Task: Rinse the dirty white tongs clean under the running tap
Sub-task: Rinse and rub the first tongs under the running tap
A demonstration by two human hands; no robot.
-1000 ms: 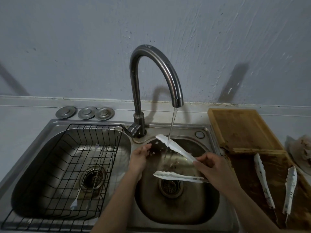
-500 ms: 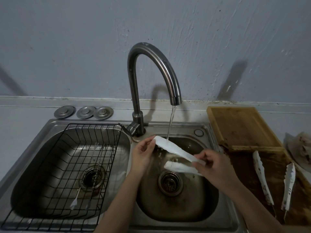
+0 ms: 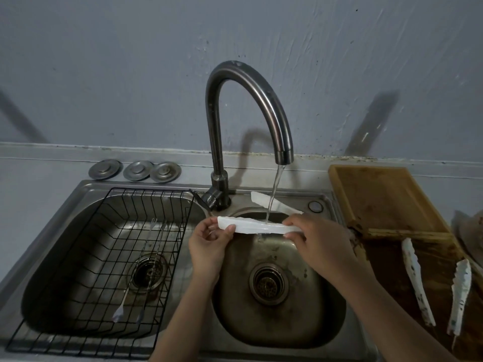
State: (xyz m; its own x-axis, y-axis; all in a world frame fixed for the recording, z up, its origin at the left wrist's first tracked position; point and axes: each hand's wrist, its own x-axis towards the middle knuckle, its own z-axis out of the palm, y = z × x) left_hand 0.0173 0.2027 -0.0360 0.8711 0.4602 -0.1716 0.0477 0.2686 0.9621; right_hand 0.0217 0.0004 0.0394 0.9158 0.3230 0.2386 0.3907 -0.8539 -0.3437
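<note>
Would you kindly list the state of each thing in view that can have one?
tap: running, stream landing on the held tongs
white tongs: arms spread, near arm under the stream
left hand: pinching the near arm's tip
right hand: gripping the hinge end
second tongs: speckled dirty, lying on the wet board
wire rack: holding thin utensils

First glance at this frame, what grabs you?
The curved dark metal tap pours water onto white plastic tongs held over the right sink basin, left hand pinching the tip, right hand gripping the other end. Another spotted white pair lies on the wet wooden board at right.
</note>
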